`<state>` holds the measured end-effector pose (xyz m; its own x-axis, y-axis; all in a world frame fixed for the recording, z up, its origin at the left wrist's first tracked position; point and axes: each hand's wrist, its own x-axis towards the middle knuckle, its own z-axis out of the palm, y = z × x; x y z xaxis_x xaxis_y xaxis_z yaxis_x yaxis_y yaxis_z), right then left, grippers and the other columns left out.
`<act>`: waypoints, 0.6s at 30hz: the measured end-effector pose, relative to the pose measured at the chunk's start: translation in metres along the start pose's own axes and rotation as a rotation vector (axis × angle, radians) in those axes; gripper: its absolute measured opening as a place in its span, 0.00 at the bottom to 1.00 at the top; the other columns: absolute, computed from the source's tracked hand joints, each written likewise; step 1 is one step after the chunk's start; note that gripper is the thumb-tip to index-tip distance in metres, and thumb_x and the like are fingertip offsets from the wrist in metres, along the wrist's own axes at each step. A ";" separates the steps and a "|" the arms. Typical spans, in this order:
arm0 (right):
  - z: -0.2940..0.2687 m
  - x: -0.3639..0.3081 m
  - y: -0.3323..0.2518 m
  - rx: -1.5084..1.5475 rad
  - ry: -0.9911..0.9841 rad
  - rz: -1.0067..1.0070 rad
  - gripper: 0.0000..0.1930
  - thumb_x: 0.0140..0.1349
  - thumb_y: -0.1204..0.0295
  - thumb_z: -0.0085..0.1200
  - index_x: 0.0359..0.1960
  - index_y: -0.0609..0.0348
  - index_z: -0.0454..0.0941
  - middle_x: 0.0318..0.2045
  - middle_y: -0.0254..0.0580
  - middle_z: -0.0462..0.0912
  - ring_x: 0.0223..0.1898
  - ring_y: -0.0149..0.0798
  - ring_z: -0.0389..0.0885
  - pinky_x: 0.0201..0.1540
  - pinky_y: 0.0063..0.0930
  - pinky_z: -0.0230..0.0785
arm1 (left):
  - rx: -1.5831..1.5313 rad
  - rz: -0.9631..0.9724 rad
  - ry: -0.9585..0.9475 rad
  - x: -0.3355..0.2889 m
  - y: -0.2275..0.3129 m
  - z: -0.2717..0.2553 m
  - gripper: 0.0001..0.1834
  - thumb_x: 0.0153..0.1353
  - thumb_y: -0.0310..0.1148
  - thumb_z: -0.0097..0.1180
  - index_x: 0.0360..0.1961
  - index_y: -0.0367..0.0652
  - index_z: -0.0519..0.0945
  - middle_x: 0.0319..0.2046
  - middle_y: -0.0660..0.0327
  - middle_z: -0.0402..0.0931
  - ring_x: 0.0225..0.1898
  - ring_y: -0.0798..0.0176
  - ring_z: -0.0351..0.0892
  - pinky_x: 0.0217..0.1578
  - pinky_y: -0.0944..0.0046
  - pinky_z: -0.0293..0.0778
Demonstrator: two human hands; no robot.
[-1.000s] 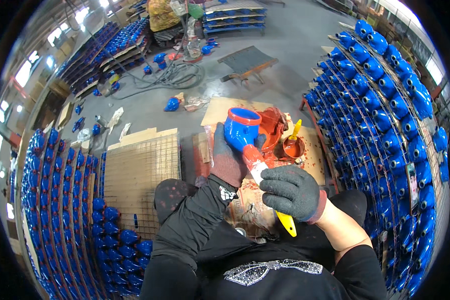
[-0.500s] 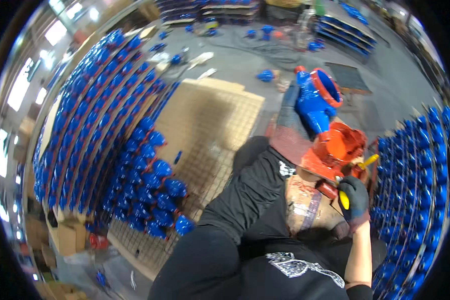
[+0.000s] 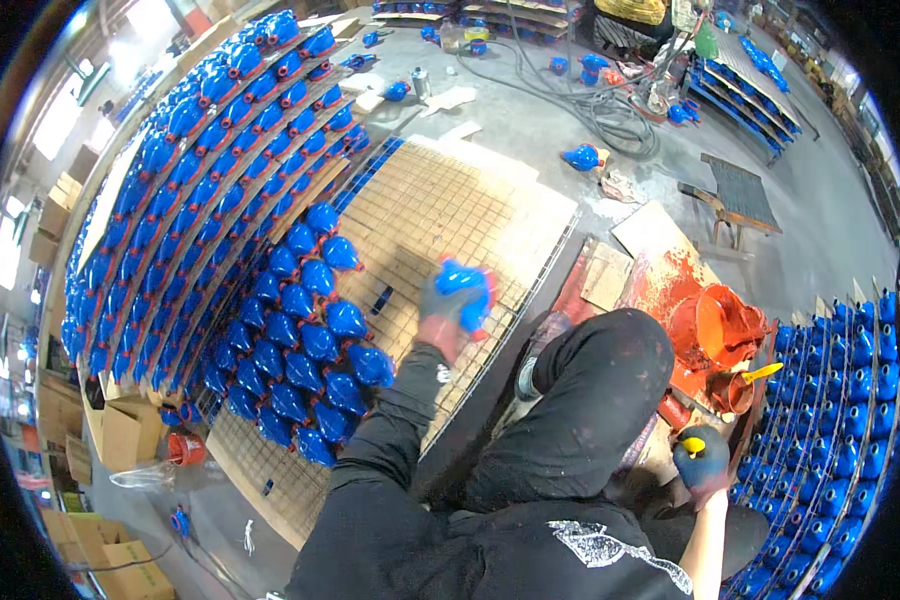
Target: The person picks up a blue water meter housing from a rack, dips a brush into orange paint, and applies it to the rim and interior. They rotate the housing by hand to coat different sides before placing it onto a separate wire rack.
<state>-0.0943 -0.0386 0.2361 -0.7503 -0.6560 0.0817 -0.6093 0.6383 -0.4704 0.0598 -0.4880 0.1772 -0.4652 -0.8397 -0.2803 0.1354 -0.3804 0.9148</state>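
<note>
My gloved left hand (image 3: 442, 318) is closed on a blue casting (image 3: 464, 290) with red-painted rims, held above the cardboard-and-wire-mesh rack surface (image 3: 480, 215). To its left, rows of similar blue castings (image 3: 320, 340) lie on that surface. Low on the right, my gloved right hand (image 3: 702, 462) grips a small paint roller by its yellow handle (image 3: 692, 447). The roller's red sleeve (image 3: 673, 412) lies by the paint-smeared board (image 3: 660, 275). Beyond my right hand stand a red-coated tub (image 3: 698, 325) and a smaller red pot (image 3: 728, 394) with a yellow handle sticking out.
Tall stacked shelves of blue castings (image 3: 200, 200) rise at left, and another stack (image 3: 820, 440) stands close at right. Hoses (image 3: 610, 110) and a low bench (image 3: 740, 195) occupy the far floor. Cardboard boxes (image 3: 130, 430) and a red bucket (image 3: 185, 449) sit at lower left.
My left hand has carried the blue casting from above the red tub leftward, over the mesh surface. My right hand keeps the roller, slightly lower in view. The head view has shifted.
</note>
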 end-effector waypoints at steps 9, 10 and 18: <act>0.005 -0.006 0.002 -0.104 -0.184 0.067 0.09 0.41 0.74 0.59 0.28 0.56 0.82 0.28 0.48 0.81 0.34 0.53 0.79 0.39 0.44 0.72 | 1.543 0.142 0.088 0.105 -0.036 -0.154 0.25 0.43 0.57 0.66 0.26 0.44 0.82 0.29 0.52 0.82 0.32 0.46 0.82 0.35 0.47 0.75; 0.008 -0.007 0.004 -0.111 -0.184 0.076 0.09 0.41 0.74 0.59 0.28 0.56 0.82 0.28 0.48 0.81 0.34 0.53 0.79 0.39 0.44 0.72 | 1.540 0.140 0.076 0.118 -0.043 -0.162 0.25 0.43 0.57 0.66 0.26 0.44 0.82 0.29 0.52 0.82 0.32 0.46 0.82 0.35 0.47 0.75; 0.015 -0.005 0.002 -0.110 -0.178 0.002 0.11 0.39 0.72 0.59 0.29 0.55 0.81 0.27 0.49 0.80 0.33 0.54 0.78 0.38 0.44 0.71 | 1.633 0.334 0.475 0.136 -0.135 -0.286 0.22 0.51 0.54 0.59 0.26 0.43 0.81 0.27 0.55 0.81 0.30 0.52 0.81 0.31 0.52 0.74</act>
<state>-0.0879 -0.0395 0.2213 -0.7005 -0.7091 -0.0799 -0.6394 0.6735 -0.3709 0.2290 -0.6616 -0.0676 -0.2856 -0.9399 0.1873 -0.9283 0.3199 0.1894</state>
